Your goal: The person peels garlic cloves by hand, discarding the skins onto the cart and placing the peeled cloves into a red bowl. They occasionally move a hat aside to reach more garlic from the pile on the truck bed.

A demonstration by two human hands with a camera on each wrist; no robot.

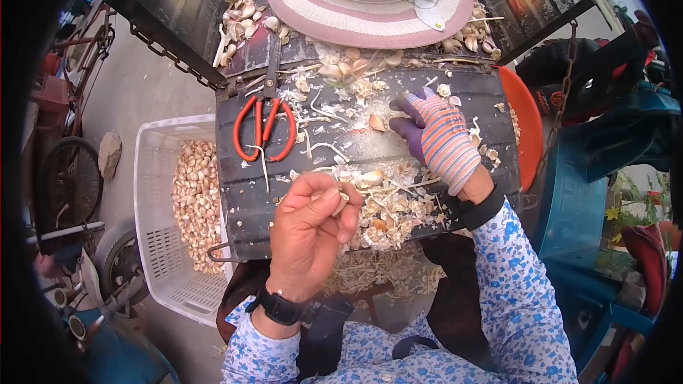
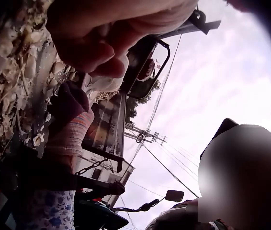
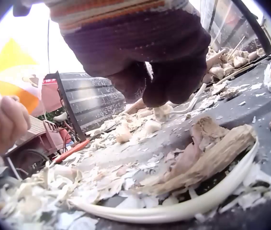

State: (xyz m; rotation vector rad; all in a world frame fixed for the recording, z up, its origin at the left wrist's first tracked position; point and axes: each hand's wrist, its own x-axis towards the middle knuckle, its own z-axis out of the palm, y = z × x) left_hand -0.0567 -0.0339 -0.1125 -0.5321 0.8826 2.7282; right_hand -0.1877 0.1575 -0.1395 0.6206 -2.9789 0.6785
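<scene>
Over the panel [image 1: 245,128], the left hand [image 1: 311,224] curls round garlic [image 1: 344,201].

The left grip [image 1: 313,231] curls thumb toward fingers; the right grip [image 1: 441,131], fingers bent, reaches farther forward.

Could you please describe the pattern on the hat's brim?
The brim has pink and off-white rings, clearest in the head view.

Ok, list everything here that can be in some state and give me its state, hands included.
Left hand: bare, fingers curled round a small pale piece.
Right hand: gloved, fingers bent; grip unclear.
Scissors: lying down, unheld, handles apart.
Hat: crown up, resting among garlic bulbs.
White crate: open-topped, partly filled with cloves.
Orange basin: partly hidden, some pieces inside.
Peelings: loose, scattered.
</scene>
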